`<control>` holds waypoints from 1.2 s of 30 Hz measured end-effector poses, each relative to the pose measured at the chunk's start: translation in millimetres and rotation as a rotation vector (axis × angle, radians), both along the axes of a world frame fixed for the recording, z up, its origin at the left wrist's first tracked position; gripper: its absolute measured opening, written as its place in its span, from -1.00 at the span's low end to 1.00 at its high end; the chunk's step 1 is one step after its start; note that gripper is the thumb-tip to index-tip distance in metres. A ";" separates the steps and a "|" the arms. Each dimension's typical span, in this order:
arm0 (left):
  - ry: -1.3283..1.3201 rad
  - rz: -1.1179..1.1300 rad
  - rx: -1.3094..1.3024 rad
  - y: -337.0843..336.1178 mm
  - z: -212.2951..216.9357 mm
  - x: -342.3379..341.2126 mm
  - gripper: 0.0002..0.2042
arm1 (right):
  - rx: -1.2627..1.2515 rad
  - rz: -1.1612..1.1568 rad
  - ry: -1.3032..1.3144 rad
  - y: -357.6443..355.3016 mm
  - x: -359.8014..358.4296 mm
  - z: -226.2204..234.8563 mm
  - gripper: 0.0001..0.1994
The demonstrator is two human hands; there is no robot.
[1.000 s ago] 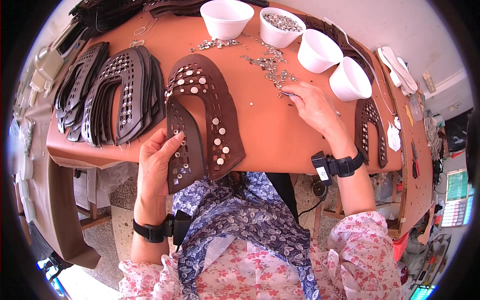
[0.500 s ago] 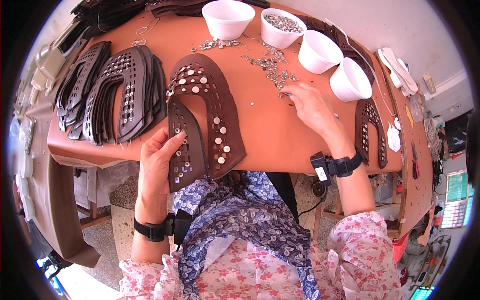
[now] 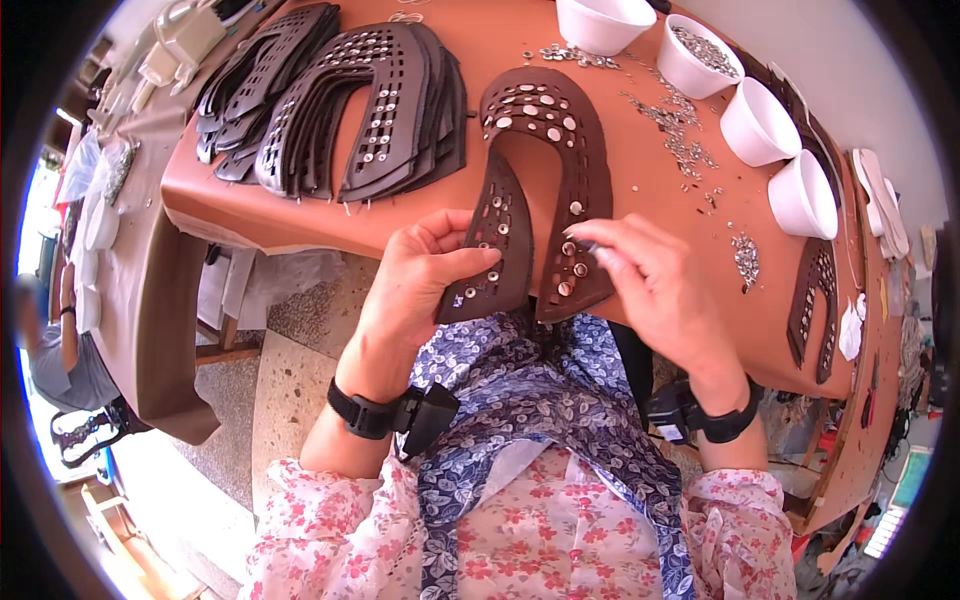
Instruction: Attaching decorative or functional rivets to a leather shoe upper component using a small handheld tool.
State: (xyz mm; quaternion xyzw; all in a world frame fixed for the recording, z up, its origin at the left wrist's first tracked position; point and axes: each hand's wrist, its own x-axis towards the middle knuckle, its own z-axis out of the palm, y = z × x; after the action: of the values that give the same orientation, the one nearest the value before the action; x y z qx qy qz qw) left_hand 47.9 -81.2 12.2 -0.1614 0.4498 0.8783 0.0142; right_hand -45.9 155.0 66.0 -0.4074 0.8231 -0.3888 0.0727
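My left hand (image 3: 415,270) is closed on the left leg of a dark brown, U-shaped leather piece (image 3: 600,190), thumb on top. Rows of slots run through the leather, and round silver studs dot its curve and both legs. Over the right leg, my right hand (image 3: 655,285) is pinched, its fingertips beside the studs there. Whatever sits between that thumb and finger is too small to make out. The lower ends of the leather reach past the table's front edge, above my blue patterned apron (image 3: 530,370).
Stacks of similar leather pieces (image 3: 410,120) lie on the orange-brown table (image 3: 660,215) at left. White bowls (image 3: 760,122) line the far right, one holding metal bits. Loose studs (image 3: 680,125) and a small pile (image 3: 746,262) lie nearer. Another person (image 3: 65,350) is at far left.
My right hand has come from the scattered studs to the leather piece's right leg. My left hand keeps its hold. The view has shifted, so the table appears farther right.
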 end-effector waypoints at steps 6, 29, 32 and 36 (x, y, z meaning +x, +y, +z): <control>0.005 0.055 -0.040 3.1 -2.6 3.8 -0.68 | 0.051 0.019 0.105 -32.9 13.0 -8.3 -0.72; 0.066 0.170 -0.854 24.9 3.9 6.3 -0.78 | 0.232 0.018 0.396 -57.2 22.3 -8.6 -0.79; 0.109 0.163 -1.025 25.4 6.6 9.2 -0.76 | 0.114 0.000 0.231 -58.8 16.8 -13.1 -0.83; 0.156 0.180 -1.125 25.6 10.0 9.2 -0.81 | 0.031 0.016 -0.235 -57.0 -2.4 -11.8 -0.85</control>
State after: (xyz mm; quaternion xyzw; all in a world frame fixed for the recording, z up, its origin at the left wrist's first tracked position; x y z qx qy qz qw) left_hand 57.1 -55.5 22.2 -0.1165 0.8322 0.5108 -0.1817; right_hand -48.3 97.9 54.1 -0.3643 0.8117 -0.4206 0.1777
